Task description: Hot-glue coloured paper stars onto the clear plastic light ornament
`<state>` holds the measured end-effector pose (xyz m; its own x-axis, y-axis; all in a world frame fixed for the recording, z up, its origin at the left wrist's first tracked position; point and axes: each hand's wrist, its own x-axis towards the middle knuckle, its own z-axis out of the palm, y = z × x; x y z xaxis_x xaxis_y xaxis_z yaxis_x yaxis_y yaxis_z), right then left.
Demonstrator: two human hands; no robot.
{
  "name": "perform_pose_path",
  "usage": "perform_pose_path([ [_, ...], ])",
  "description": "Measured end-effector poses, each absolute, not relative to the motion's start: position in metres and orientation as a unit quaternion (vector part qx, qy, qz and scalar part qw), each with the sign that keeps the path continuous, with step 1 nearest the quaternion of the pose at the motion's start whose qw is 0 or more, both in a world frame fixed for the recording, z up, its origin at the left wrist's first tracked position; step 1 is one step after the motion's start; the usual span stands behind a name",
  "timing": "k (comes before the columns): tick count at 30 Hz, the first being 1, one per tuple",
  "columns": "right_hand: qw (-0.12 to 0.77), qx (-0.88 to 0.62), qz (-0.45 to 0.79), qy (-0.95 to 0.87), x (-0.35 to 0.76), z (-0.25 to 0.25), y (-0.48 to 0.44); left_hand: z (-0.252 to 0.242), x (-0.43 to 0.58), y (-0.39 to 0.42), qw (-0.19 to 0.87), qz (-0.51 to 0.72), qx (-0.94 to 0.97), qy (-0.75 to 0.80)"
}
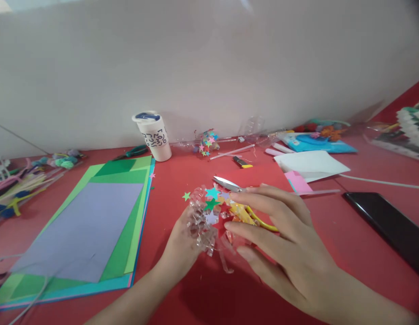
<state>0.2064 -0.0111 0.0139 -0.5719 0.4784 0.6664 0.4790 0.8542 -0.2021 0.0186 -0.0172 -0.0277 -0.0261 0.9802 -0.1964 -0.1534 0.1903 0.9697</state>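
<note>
A clear, crinkled plastic bundle [202, 225] with several coloured paper stars on it is held by my left hand [182, 241], whose fingers are mostly behind it. My right hand [284, 230] is spread over the right side of the bundle, its fingertips at a red star [222, 225] and the upper edge. Beyond the bundle lie scissors [228, 184] with yellow handles, partly covered by my right hand. One small light green star [186, 196] shows at the bundle's left edge.
Stacked coloured paper [90, 225] lies at the left, with pliers [137, 151] and a white cup [157, 137] behind. A star-covered ball [208, 143] and a cutter [242, 162] are at the back. At the right are white paper [313, 164] and a black phone [385, 225].
</note>
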Motion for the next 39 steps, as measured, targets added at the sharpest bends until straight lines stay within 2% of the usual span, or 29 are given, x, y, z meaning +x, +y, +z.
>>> perform_pose_path([
  [10,0.381,-0.290,-0.010,-0.878,0.207,0.013,-0.003,-0.031,0.021,-0.017,0.548,0.454,0.461,0.529],
  [16,0.377,-0.271,-0.019,-0.886,0.209,0.017,-0.006,-0.035,0.018,-0.018,0.579,0.462,0.432,0.514],
  [19,0.384,-0.268,-0.034,-0.883,0.212,0.021,-0.009,-0.039,0.014,-0.020,0.562,0.491,0.418,0.518],
  [25,0.389,-0.324,0.030,-0.862,0.212,0.022,-0.008,-0.050,0.008,-0.025,0.550,0.517,0.424,0.501],
  [33,0.405,-0.327,0.043,-0.852,0.210,0.024,-0.010,-0.050,0.008,-0.025,0.552,0.499,0.429,0.512],
  [36,0.420,-0.360,0.098,-0.828,0.214,0.022,-0.005,-0.051,0.007,-0.022,0.549,0.499,0.417,0.525],
  [39,0.394,-0.408,0.250,-0.785,0.215,0.016,0.004,-0.046,0.005,-0.019,0.551,0.481,0.431,0.529],
])
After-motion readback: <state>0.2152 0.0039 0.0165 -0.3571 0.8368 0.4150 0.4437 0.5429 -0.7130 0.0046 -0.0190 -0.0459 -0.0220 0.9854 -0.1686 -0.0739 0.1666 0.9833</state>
